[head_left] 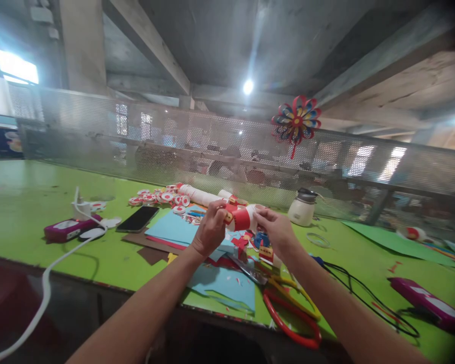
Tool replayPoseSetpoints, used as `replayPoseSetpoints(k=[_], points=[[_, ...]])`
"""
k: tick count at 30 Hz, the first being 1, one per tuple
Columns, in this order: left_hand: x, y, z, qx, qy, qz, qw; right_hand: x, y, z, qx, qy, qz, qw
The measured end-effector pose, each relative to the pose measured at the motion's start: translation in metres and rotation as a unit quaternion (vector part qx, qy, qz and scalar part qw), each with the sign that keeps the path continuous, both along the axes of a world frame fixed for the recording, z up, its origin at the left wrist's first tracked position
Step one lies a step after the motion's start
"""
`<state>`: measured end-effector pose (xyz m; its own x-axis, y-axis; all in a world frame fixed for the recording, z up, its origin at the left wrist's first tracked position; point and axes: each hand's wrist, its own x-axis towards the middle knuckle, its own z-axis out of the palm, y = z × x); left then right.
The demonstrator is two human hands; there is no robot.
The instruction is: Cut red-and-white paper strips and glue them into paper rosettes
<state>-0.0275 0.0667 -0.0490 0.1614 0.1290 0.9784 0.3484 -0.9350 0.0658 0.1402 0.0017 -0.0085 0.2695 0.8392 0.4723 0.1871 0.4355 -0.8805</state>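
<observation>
A short white paper tube with a red paper band [242,219] is held up between both hands above the table. My left hand [211,228] is closed on its left end, where a yellow-and-red paper piece shows by the fingertips. The fingers of my right hand [278,230] pinch the white right end. Below them lie scissors [253,272] with one red and one yellow handle, blades resting over light blue paper [223,288]. A decorated red and yellow paper piece [266,254] stands near my right wrist, beside red paper scraps [242,243].
On the green table [114,258] are a phone [138,219], purple power strips [70,228], white cable, a pile of red-and-white discs [163,196] and a long white tube [200,196]. A jug [302,207] stands at the back. A paper flower [297,121] hangs on the perforated screen.
</observation>
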Motion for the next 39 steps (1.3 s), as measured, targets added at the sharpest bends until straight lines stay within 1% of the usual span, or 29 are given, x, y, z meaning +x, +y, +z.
replayPoseSetpoints(k=[2, 4, 5, 6, 7, 8, 9, 11, 13, 15, 17, 20, 22, 24, 26, 29, 31, 34, 37, 39], points=[[0.001, -0.009, 0.003, -0.024, -0.011, -0.056, 0.998, 0.003, -0.005, 0.003, 0.032, -0.018, -0.014, 0.999], [0.004, -0.018, 0.007, -0.091, -0.067, -0.135, 0.984, 0.006, -0.01, 0.004, 0.059, -0.041, -0.023, 0.997], [0.005, -0.02, 0.009, -0.136, -0.111, -0.184, 0.967, 0.007, -0.013, 0.003, 0.075, -0.063, -0.031, 0.995], [0.007, -0.021, 0.011, -0.183, -0.16, -0.231, 0.942, 0.008, -0.015, 0.002, 0.095, -0.093, -0.044, 0.99], [0.008, -0.019, 0.012, -0.229, -0.205, -0.269, 0.913, 0.008, -0.017, 0.0, 0.116, -0.129, -0.059, 0.983], [0.009, -0.016, 0.014, -0.27, -0.246, -0.294, 0.883, 0.009, -0.018, -0.003, 0.137, -0.169, -0.076, 0.973], [0.009, -0.012, 0.014, -0.305, -0.279, -0.305, 0.858, 0.009, -0.018, -0.005, 0.158, -0.207, -0.09, 0.961], [0.008, 0.0, 0.013, -0.363, -0.32, -0.304, 0.821, 0.008, -0.017, -0.01, 0.183, -0.26, -0.105, 0.942], [0.005, 0.01, 0.011, -0.406, -0.334, -0.323, 0.787, 0.006, -0.014, -0.014, 0.19, -0.276, -0.108, 0.936], [0.002, 0.016, 0.01, -0.426, -0.335, -0.363, 0.758, 0.006, -0.01, -0.015, 0.181, -0.25, -0.107, 0.945], [0.0, 0.017, 0.01, -0.423, -0.339, -0.393, 0.743, 0.006, -0.007, -0.015, 0.154, -0.187, -0.098, 0.965], [-0.003, 0.015, 0.014, -0.401, -0.365, -0.403, 0.737, 0.011, -0.006, -0.011, 0.116, -0.108, -0.094, 0.983], [-0.005, 0.015, 0.016, -0.385, -0.381, -0.402, 0.738, 0.015, -0.006, -0.007, 0.109, -0.097, -0.112, 0.983], [-0.007, 0.017, 0.017, -0.372, -0.384, -0.4, 0.744, 0.018, -0.004, -0.004, 0.107, -0.111, -0.133, 0.979], [-0.008, 0.019, 0.018, -0.36, -0.377, -0.388, 0.76, 0.019, 0.001, 0.0, 0.099, -0.137, -0.149, 0.974], [-0.01, 0.02, 0.02, -0.337, -0.363, -0.352, 0.795, 0.015, 0.014, 0.004, 0.073, -0.194, -0.164, 0.965], [-0.011, 0.021, 0.021, -0.329, -0.359, -0.331, 0.808, 0.01, 0.025, 0.006, 0.047, -0.229, -0.166, 0.958], [-0.014, 0.023, 0.021, -0.344, -0.352, -0.334, 0.804, 0.001, 0.034, 0.007, 0.017, -0.264, -0.152, 0.952], [-0.016, 0.024, 0.02, -0.367, -0.327, -0.365, 0.791, -0.008, 0.028, 0.006, 0.012, -0.276, -0.119, 0.954], [-0.016, 0.023, 0.019, -0.381, -0.3, -0.392, 0.782, -0.012, 0.022, 0.005, 0.01, -0.273, -0.082, 0.959]])
